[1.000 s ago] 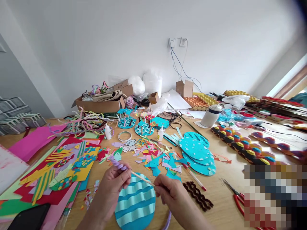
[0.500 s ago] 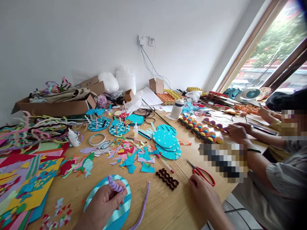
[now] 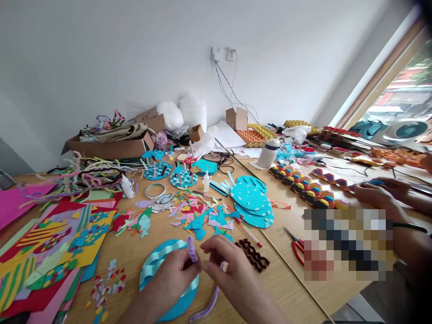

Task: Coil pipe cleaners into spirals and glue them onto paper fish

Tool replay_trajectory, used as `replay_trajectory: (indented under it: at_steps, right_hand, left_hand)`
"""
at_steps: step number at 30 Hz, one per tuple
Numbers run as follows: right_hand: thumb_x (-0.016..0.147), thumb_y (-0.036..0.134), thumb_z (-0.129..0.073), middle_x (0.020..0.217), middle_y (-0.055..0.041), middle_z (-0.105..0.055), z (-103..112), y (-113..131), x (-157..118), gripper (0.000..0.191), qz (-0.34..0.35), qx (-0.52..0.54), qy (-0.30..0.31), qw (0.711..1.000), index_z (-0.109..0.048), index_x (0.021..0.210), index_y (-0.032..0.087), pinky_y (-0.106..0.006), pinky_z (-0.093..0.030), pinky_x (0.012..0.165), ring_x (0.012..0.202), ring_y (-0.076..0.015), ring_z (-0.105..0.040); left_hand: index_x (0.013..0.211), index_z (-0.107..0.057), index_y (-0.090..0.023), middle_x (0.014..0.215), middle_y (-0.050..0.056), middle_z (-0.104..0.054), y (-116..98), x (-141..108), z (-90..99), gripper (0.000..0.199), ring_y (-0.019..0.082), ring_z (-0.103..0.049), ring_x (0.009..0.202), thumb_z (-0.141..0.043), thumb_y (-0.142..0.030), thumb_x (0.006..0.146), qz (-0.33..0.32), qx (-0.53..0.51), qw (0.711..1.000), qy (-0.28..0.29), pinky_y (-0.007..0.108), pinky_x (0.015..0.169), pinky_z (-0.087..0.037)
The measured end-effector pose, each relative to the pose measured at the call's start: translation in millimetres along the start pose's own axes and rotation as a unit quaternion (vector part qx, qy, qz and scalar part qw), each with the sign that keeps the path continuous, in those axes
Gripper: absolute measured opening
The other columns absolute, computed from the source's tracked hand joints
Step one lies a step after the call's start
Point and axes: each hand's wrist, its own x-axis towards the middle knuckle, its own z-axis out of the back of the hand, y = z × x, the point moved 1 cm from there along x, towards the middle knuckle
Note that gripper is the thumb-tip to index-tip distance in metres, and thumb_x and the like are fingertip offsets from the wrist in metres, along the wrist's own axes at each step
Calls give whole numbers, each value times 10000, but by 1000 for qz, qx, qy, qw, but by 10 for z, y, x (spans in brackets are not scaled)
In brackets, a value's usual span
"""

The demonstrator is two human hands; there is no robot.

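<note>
In the head view, my left hand (image 3: 172, 276) pinches a purple pipe cleaner (image 3: 192, 249) wound into a coil, its upper end sticking up. My right hand (image 3: 226, 265) meets it from the right, thumb and fingertips curled at the coil's lower end; the exact contact is partly hidden. Beneath my left hand lies a blue disc (image 3: 145, 265) with pale wavy paper strips. A loose purple pipe cleaner (image 3: 212, 302) curves on the table, partly under my right hand. Right of that hand are crimped brown pipe cleaners (image 3: 255, 256) and a thin stick (image 3: 293, 269).
Red-handled scissors (image 3: 297, 249) lie at the right, near a co-worker's hands (image 3: 378, 193). Paper scraps (image 3: 199, 220), blue discs (image 3: 251, 198) and a glue bottle (image 3: 205, 182) occupy the middle. Coloured sheets (image 3: 94, 252) cover the left side. A white jar (image 3: 268, 155) stands farther back.
My right hand has left the thin stick and come left to the coil in my left hand. The stick now lies toward the table's front edge. The view has swung left.
</note>
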Motion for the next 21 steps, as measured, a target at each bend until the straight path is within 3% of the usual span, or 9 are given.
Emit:
replay_trajectory:
  at_steps: [4,7,10,13,17,21]
  right_hand:
    - [656,58,-604,707,11,-545,-271,66,158,131,2,46,17,999,-590,677,187,-214,-360,565,634,-115,-493]
    - [681,151,-609,634,23,-506,-323,-9,230,88,-17,142,-12,990,-555,623,190,-224,-338,544,600,-117,-462]
    - [671,321,-655,575,36,-504,-315,-56,288,178,-81,329,6,941,-535,642,193,-220,-316,499,531,-106,-427]
    - [641,357,-700,563,36,-526,-290,-48,331,241,-130,435,2,891,-550,641,169,-207,-296,491,504,-82,-395]
    - [634,334,-720,543,44,-515,-310,-14,361,241,-144,480,15,865,-558,634,155,-205,-273,489,482,-68,-381]
    - [603,327,-745,528,56,-482,-367,19,367,255,-152,494,15,856,-560,636,153,-202,-260,485,482,-63,-354]
  left_hand:
    - [660,-618,-176,658,-16,-593,18,-15,34,129,180,-517,697,-492,-148,663,-21,-15,1000,-2,239,619,-386]
    - [675,-599,-168,594,-22,-533,82,-16,40,106,151,-484,592,-526,-241,703,-21,-61,998,-26,239,552,-377]
    - [715,-559,-170,572,-43,-465,91,-55,34,186,114,-428,500,-601,-348,678,17,-164,986,-35,215,443,-334]
    - [800,-567,-164,686,-7,-524,31,-130,39,242,127,-490,597,-646,-355,674,22,-269,963,-18,204,467,-358]
    - [824,-583,-161,729,11,-541,-24,-183,54,203,121,-504,650,-578,-357,771,6,-363,931,-17,208,524,-376]
    - [668,-560,-155,592,-23,-505,-16,-155,51,229,92,-453,552,-599,-360,763,-3,-345,936,-66,195,498,-345]
